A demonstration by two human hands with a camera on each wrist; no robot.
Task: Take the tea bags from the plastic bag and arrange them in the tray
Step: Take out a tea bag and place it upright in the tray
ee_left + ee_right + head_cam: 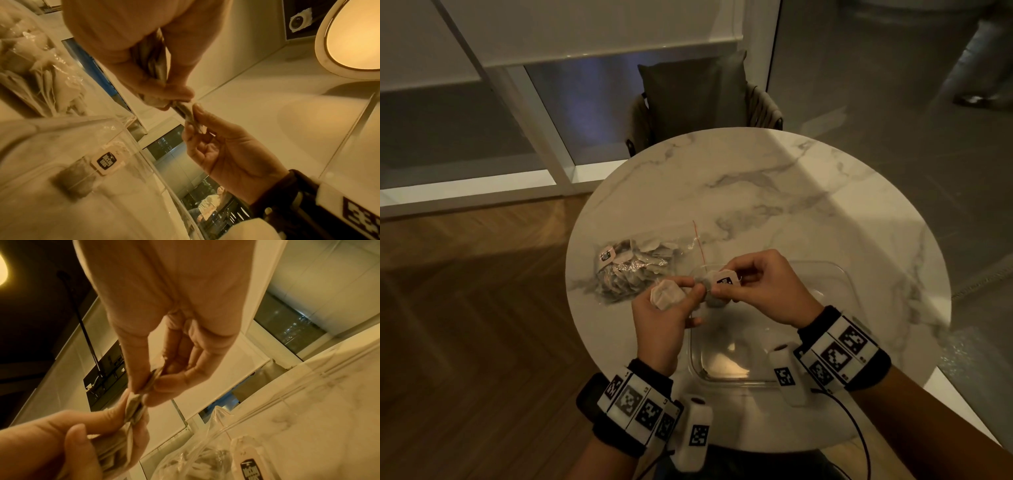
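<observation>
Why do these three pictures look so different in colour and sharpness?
Head view: dim and greyish, with a soft glare patch on the marble table, and the clear tray is hard to make out. Left wrist view: strong yellow cast from a bright ceiling lamp; straight lines bend. Right wrist view: the same yellow cast, and the right hand close to the lens is soft and blurred.

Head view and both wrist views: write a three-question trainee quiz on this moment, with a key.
1. True or false: the clear plastic tray holds no tea bag yet.
2. Which hand grips a bunch of tan paper tea bags? A) left hand B) right hand
3. Fill in: the crinkled clear plastic bag lies on the round white marble ____.

Key: 1 false, one tagged tea bag lies in it; 2 A; 3 table.
</observation>
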